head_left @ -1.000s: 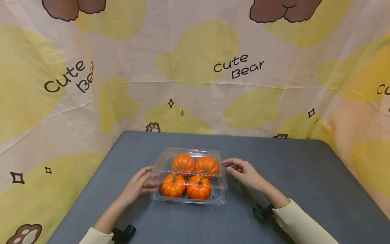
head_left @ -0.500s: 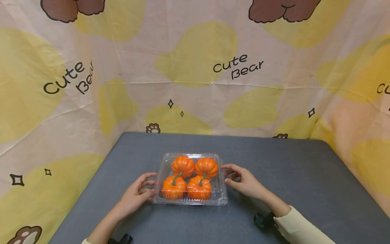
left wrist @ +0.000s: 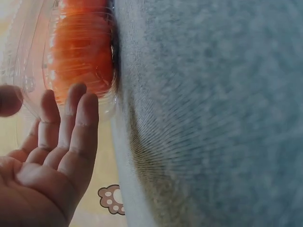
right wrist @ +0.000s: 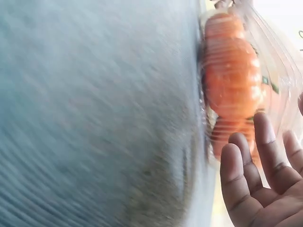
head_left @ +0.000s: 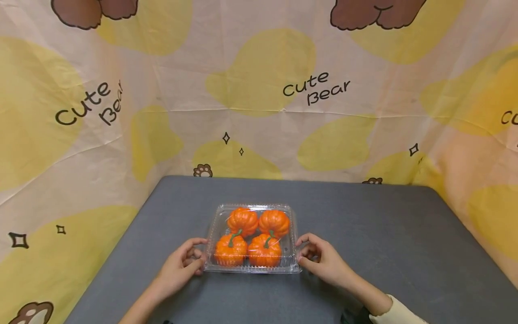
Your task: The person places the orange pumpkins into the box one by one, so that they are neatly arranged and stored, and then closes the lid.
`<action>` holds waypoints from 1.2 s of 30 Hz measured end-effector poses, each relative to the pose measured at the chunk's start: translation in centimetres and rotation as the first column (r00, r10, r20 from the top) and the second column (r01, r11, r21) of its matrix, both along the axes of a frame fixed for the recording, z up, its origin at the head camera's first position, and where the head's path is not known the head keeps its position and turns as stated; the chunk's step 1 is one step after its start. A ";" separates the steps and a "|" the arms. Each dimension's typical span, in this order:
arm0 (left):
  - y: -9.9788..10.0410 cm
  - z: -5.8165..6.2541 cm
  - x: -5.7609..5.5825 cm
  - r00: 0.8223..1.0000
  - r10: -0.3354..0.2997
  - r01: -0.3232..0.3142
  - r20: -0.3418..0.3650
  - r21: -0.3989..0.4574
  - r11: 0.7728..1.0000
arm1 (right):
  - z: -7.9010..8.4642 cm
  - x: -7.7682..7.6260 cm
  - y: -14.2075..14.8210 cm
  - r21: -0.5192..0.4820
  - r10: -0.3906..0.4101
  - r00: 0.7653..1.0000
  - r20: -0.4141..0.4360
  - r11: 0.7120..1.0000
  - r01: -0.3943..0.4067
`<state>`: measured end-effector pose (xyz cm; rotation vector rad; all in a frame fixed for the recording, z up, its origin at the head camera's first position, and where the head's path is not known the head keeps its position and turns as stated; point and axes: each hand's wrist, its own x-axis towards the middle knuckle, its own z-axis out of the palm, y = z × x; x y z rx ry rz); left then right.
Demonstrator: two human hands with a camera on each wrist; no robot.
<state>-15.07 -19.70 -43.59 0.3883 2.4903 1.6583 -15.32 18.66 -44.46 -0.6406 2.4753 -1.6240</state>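
Observation:
A clear plastic clamshell box (head_left: 252,265) lies on the grey table with its lid down. Inside are several small orange pumpkins (head_left: 265,249) with green stems, in two rows. My left hand (head_left: 178,265) is at the box's left side, thumb near the front corner and index fingertip right at the rim. In the left wrist view its fingers (left wrist: 85,125) are slightly bent beside the box wall, with the thumb apart. Across from it, my right hand (head_left: 325,261) has its fingertips at the right rim. The right wrist view shows those fingers (right wrist: 233,163) loosely bent alongside the wall.
The grey table (head_left: 384,234) reaches back to a hanging cloth (head_left: 259,135) printed with yellow patches and lettering. The same cloth runs along the left and right sides. A pale sleeve (head_left: 398,312) covers the right forearm.
The raised lid has come down over the pumpkins, covering the box. Both hands have slid toward the near side along the box's edges.

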 end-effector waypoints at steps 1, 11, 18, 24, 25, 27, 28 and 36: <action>0.0 -0.1 0.0 1.000 -0.006 0.006 0.011 0.005 1.000 | 0.0 0.2 -0.1 -0.006 0.005 1.000 0.005 1.000 -0.005; 0.3 -0.8 0.0 0.997 -0.057 0.054 0.043 0.056 0.997 | -0.4 1.2 -0.7 -0.098 0.045 0.997 0.067 0.994 -0.038; 0.4 -0.6 0.1 0.995 -0.092 0.089 0.024 0.108 0.990 | -0.4 1.5 -1.1 -0.142 0.060 0.992 0.114 0.989 -0.044; 0.6 -0.5 -0.1 0.992 -0.118 0.112 0.038 0.133 0.985 | -0.6 1.5 -1.3 -0.219 0.106 0.984 0.142 0.973 -0.073; 0.7 -0.5 -0.2 0.992 -0.122 0.116 0.037 0.136 0.984 | -0.6 1.5 -1.3 -0.230 0.114 0.984 0.140 0.970 -0.080; 0.7 -0.5 -0.2 0.991 -0.132 0.126 0.034 0.141 0.982 | -0.7 1.5 -1.4 -0.249 0.125 0.983 0.136 0.965 -0.088; 0.7 -0.4 -0.2 0.990 -0.134 0.128 0.035 0.142 0.982 | -0.7 1.5 -1.4 -0.256 0.126 0.983 0.136 0.963 -0.088; 0.9 -0.3 -0.3 0.988 -0.141 0.130 0.062 0.148 0.980 | -0.4 1.6 -1.7 -0.296 0.095 0.974 0.206 0.955 -0.031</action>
